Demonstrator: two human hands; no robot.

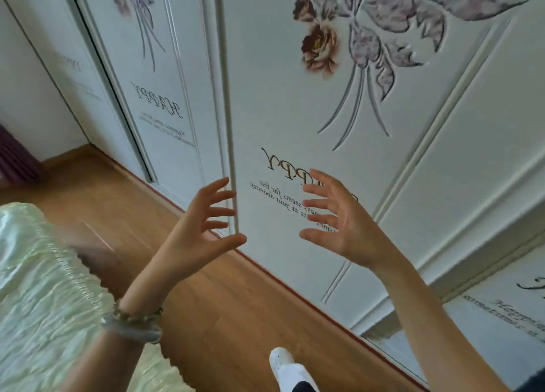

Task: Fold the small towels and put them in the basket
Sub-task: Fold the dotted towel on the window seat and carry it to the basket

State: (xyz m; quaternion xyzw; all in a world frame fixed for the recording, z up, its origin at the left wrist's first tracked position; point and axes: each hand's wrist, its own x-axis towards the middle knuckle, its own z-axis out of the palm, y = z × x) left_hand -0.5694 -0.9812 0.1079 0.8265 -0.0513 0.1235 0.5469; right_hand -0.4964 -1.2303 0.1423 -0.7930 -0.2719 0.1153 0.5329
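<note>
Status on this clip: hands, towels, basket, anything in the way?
Left hand and right hand both open, empty, raised before the wardrobe door. No towels or basket in view. Nothing between the hands; pale satin bedspread at left.

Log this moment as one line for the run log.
left hand: open, empty, raised | right hand: open, empty, raised | palms facing each other | towels: not in view | basket: not in view | backdrop: wardrobe door
</note>
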